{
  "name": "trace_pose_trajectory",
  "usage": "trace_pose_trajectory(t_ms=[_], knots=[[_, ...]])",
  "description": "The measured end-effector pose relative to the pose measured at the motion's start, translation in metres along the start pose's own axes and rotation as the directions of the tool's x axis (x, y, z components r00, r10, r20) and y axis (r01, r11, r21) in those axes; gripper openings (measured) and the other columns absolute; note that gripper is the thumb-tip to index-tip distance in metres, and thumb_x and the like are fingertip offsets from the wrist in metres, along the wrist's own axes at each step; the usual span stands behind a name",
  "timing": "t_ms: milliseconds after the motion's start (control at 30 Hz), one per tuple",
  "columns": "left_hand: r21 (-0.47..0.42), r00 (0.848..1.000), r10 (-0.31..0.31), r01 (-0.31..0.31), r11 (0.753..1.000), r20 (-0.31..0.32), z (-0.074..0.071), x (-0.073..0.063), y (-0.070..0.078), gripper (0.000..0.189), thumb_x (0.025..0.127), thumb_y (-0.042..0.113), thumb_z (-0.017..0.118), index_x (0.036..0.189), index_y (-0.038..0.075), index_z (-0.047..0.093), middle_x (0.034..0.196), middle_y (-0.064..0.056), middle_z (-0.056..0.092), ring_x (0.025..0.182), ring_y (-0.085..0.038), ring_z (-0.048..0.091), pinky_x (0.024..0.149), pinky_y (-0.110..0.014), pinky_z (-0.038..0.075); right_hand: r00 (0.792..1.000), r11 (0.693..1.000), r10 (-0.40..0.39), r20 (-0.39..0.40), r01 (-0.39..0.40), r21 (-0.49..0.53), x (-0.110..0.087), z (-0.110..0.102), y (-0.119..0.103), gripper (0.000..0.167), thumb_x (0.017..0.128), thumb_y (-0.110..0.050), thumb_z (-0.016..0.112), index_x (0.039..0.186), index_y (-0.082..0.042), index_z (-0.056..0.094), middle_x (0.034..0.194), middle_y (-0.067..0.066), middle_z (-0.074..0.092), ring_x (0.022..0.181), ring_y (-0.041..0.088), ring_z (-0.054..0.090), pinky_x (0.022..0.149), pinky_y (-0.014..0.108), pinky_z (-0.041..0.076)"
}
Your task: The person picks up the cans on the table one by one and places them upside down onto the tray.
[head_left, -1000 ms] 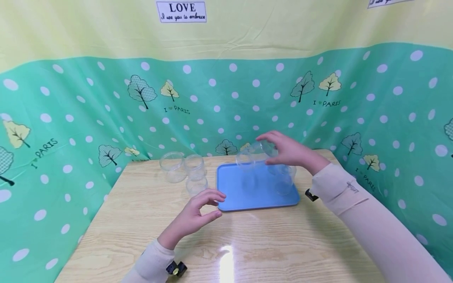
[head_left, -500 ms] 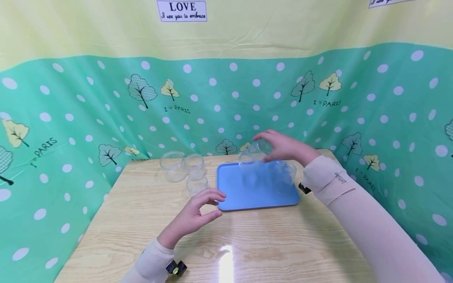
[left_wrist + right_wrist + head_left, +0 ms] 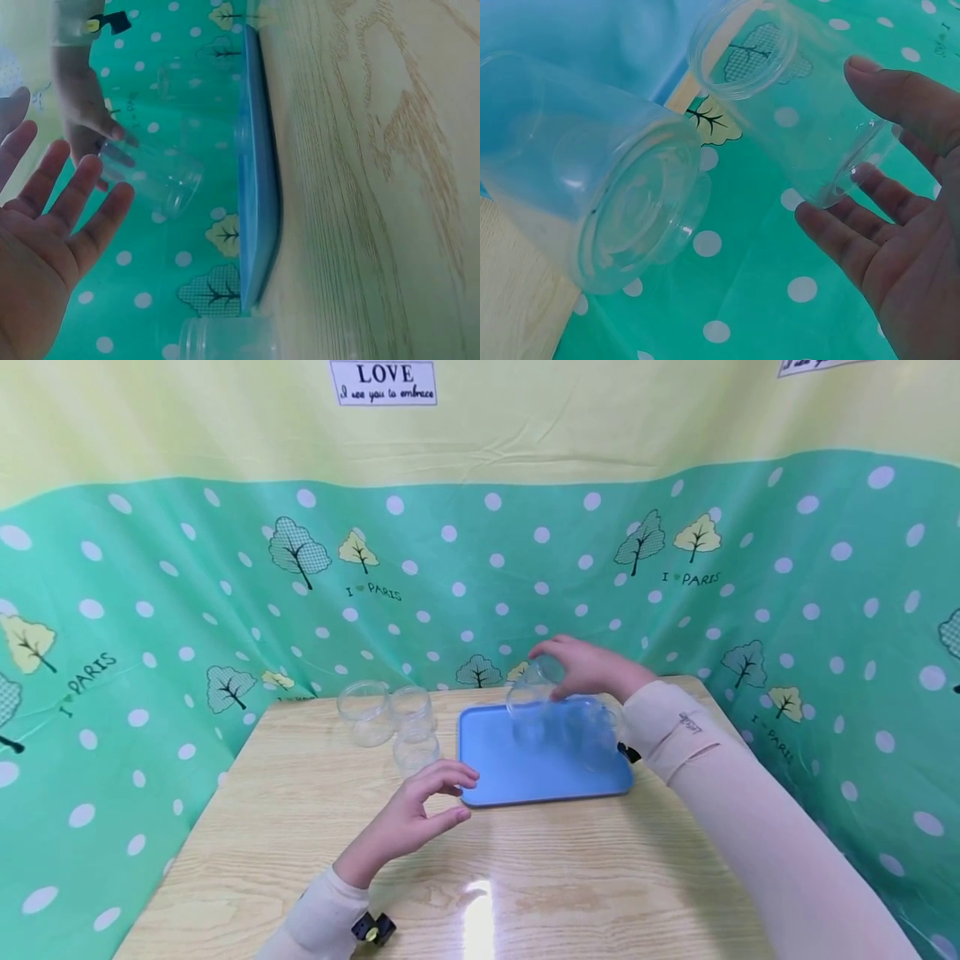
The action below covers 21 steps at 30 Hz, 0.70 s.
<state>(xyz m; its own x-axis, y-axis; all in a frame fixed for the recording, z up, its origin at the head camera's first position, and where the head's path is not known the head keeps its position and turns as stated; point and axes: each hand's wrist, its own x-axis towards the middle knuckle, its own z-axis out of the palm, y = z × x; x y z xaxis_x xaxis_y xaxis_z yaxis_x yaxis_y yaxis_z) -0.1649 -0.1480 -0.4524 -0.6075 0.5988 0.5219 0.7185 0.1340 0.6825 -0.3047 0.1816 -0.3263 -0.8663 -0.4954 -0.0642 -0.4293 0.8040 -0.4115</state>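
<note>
My right hand [image 3: 588,668] grips a clear plastic jar [image 3: 802,112] near one end, fingers and thumb on either side of it. The jar hangs tilted above the back of a blue tray [image 3: 491,768], its ringed mouth pointing down and to the left. On the tray's right side stands another clear jar [image 3: 600,747], which looms close to the camera in the right wrist view. My left hand [image 3: 412,810] holds nothing; its fingers are relaxed and spread over the table by the tray's front left corner.
Left of the tray, several clear jars [image 3: 365,714] stand grouped on the wooden table [image 3: 315,835]. A green and yellow curtain [image 3: 450,568] with dots and trees hangs close behind the table and along its sides.
My right hand and forearm have shifted a little to the left, and the held jar's tilt has changed slightly above the tray. My left hand has stayed in place.
</note>
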Motion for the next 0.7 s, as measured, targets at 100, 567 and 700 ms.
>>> trace_pose_trajectory(t_ms=[100, 567, 700], knots=[[0.006, 1.000, 0.002, -0.002, 1.000, -0.005, 0.000, 0.000, 0.000, 0.036, 0.089, -0.003, 0.075, 0.120, 0.011, 0.066, 0.130, -0.015, 0.063, 0.119, -0.022, 0.062, 0.090, -0.049, 0.060, 1.000, 1.000, 0.013, 0.012, -0.013, -0.007, 0.005, 0.001, -0.001, 0.080, 0.079, -0.010, 0.086, 0.149, -0.025, 0.050, 0.157, 0.011, 0.040, 0.143, 0.035, 0.042, 0.114, 0.056, 0.043], [0.006, 1.000, -0.011, 0.011, 1.000, 0.016, -0.001, 0.002, 0.000, 0.033, 0.094, 0.006, 0.074, 0.123, 0.018, 0.065, 0.133, -0.006, 0.062, 0.122, -0.019, 0.060, 0.093, -0.046, 0.060, 0.993, 0.995, 0.085, 0.078, -0.081, -0.056, 0.016, 0.006, 0.001, 0.082, 0.080, 0.000, 0.082, 0.150, -0.029, 0.050, 0.161, 0.011, 0.035, 0.146, 0.038, 0.039, 0.107, 0.055, 0.050], [0.003, 1.000, -0.009, 0.009, 1.000, 0.023, -0.002, 0.002, -0.001, 0.032, 0.095, 0.009, 0.074, 0.124, 0.019, 0.065, 0.134, -0.006, 0.062, 0.122, -0.019, 0.060, 0.093, -0.047, 0.060, 0.992, 0.995, 0.080, 0.099, -0.073, -0.073, 0.017, 0.008, 0.002, 0.082, 0.080, 0.003, 0.081, 0.150, -0.027, 0.051, 0.161, 0.012, 0.036, 0.146, 0.038, 0.038, 0.107, 0.055, 0.050]])
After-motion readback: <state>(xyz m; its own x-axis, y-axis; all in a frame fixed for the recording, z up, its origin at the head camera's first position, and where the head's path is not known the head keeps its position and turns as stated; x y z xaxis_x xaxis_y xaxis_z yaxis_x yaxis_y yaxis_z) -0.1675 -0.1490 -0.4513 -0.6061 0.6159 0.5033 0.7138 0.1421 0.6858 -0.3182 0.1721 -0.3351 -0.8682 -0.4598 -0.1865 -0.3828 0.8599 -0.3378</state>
